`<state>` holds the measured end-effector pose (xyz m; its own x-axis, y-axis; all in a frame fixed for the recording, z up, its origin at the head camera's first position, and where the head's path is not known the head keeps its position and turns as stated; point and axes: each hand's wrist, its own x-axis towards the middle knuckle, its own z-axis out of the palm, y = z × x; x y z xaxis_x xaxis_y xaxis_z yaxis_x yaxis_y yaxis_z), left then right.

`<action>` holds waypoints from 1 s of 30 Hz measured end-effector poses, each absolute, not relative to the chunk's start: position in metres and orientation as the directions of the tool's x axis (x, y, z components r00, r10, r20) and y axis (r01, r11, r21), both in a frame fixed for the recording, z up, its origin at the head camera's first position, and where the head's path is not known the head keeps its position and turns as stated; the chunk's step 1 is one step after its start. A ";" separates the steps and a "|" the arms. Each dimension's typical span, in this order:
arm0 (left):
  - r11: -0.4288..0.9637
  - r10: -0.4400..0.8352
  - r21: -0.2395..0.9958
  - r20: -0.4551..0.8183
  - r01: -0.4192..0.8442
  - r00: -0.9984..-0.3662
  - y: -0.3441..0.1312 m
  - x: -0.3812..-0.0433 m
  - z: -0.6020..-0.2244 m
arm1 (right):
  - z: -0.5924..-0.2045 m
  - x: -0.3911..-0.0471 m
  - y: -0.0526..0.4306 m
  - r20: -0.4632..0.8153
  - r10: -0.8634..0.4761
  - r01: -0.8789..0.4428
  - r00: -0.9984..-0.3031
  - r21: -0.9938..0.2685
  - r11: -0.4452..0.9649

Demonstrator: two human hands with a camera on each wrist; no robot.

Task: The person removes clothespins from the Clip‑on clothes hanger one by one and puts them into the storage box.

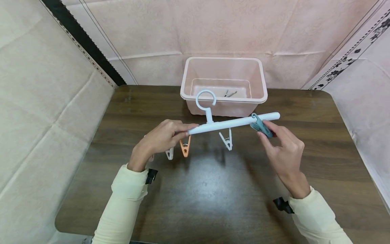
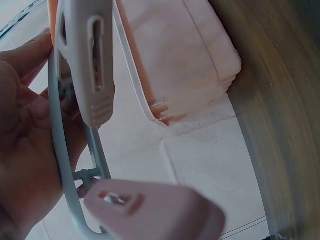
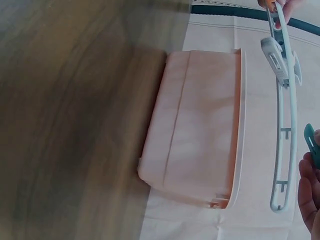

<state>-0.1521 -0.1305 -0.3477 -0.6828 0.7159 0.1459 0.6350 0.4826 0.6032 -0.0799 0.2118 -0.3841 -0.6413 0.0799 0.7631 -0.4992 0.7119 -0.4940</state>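
Observation:
My left hand (image 1: 166, 135) grips a pale blue hanger (image 1: 225, 125) by its left end, with the hook pointing up. My right hand (image 1: 283, 149) pinches a teal clothespin (image 1: 261, 126); in the head view it overlaps the hanger's right part, while the right wrist view shows this clothespin (image 3: 312, 142) beside the slotted bar. Below the bar hang an orange clothespin (image 1: 185, 147), a white one (image 1: 170, 153) and a pale one (image 1: 226, 139) nearer the middle. A pink clothespin (image 2: 152, 207) shows large in the left wrist view, mostly hidden by the hand from above.
Behind the hanger, a pink plastic bin (image 1: 223, 107) stands at the back of the brown wooden table (image 1: 207, 203). A couple of small clothespins (image 1: 230, 94) lie inside it. Pale patterned sheets (image 1: 228, 27) surround the table's back and sides.

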 end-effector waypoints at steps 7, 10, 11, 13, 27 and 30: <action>0.482 0.713 0.616 0.137 0.623 -0.687 -0.132 -0.152 -0.349 | -0.375 -0.090 0.210 0.780 0.074 -0.528 -0.621 -0.487 0.696; 0.478 0.718 0.624 0.128 0.618 -0.685 -0.131 -0.153 -0.350 | -0.371 -0.093 0.210 0.789 0.084 -0.536 -0.609 -0.487 0.690; 0.478 0.718 0.625 0.126 0.617 -0.684 -0.131 -0.153 -0.350 | -0.370 -0.094 0.209 0.790 0.087 -0.536 -0.607 -0.487 0.689; 0.480 0.719 0.625 0.122 0.615 -0.685 -0.130 -0.154 -0.350 | -0.368 -0.096 0.209 0.793 0.090 -0.539 -0.603 -0.488 0.686; 0.489 0.716 0.645 0.087 0.587 -0.692 -0.131 -0.156 -0.350 | -0.350 -0.112 0.208 0.813 0.091 -0.560 -0.575 -0.472 0.681; 0.490 0.716 0.645 0.085 0.586 -0.693 -0.131 -0.157 -0.350 | -0.346 -0.116 0.209 0.809 0.078 -0.561 -0.582 -0.469 0.682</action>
<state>-0.1566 -0.1310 -0.3499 -0.6932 0.7157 0.0853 0.5857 0.4904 0.6453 -0.1155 0.2087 -0.3455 -0.5821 0.0781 0.8093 -0.5607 0.6823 -0.4691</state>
